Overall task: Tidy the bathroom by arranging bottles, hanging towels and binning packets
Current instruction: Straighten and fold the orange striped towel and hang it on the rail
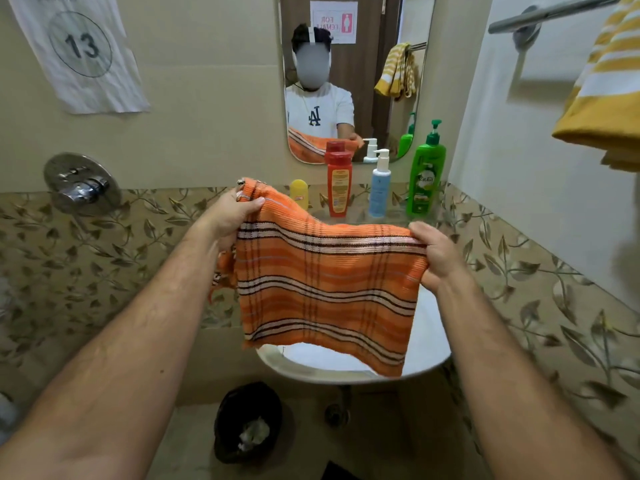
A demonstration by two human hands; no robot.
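Two hands hold the orange striped towel (325, 289) spread above the basin (429, 355). The left hand (230, 216) pinches one top corner, thumb over the cloth and fingers (254, 203) curled behind; the right hand (438, 256) grips the other top corner, fingers wrapped around the bunched edge. The towel's long axis runs left to right between the hands, with the left corner held higher and the body of the cloth hanging down in front of the basin.

What the next move seems to turn on is the towel rail (554, 12), which sits high on the right-hand wall, up and to the right of both hands. The right hand is nearer to it. A yellow striped towel (602, 98) already hangs there and covers the rail's near end, so the bare stretch is the part by the wall bracket; I judge the orange towel must be lifted clear and draped there.

Behind the towel, on the worktop ledge under the mirror (349, 74), four bottles stand in a row: a small yellow bottle (300, 194), a red bottle (339, 183), a blue pump bottle (380, 188) and a green pump bottle (425, 171). A swing to the right could brush the green one. Below the basin, a black bin (247, 424) holds some crumpled white scraps.
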